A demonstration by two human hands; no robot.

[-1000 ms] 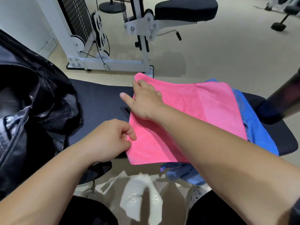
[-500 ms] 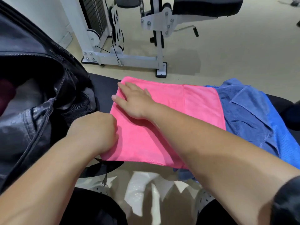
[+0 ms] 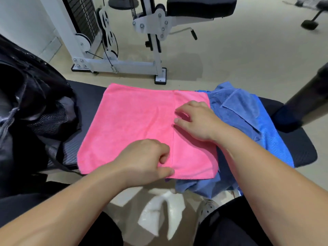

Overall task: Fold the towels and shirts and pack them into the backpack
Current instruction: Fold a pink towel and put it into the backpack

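Observation:
A pink towel [image 3: 134,125] lies flat on the black bench [image 3: 300,150], folded so that an upper layer's edge runs front to back right of its middle. My left hand [image 3: 147,160] pinches that edge at the towel's near side, thumb and curled fingers together. My right hand [image 3: 198,119] sits farther back on the same edge, its bent fingertips and thumb closing on the cloth. Under the towel's right side lie a denim-blue shirt [image 3: 236,110] and a bright blue mesh cloth [image 3: 273,139]. The black backpack [image 3: 26,107] stands open at the left.
A white weight machine [image 3: 124,64] with a black padded seat [image 3: 200,6] stands on the floor behind the bench. A dark post [image 3: 312,93] rises at the right. White crumpled sheet [image 3: 159,213] and a grey shoe [image 3: 206,208] lie on the floor below.
Both hands have left the towel's left edge and moved right to the upper layer's edge. The right hand, flat before, now has bent fingers. The view swung left, then back right.

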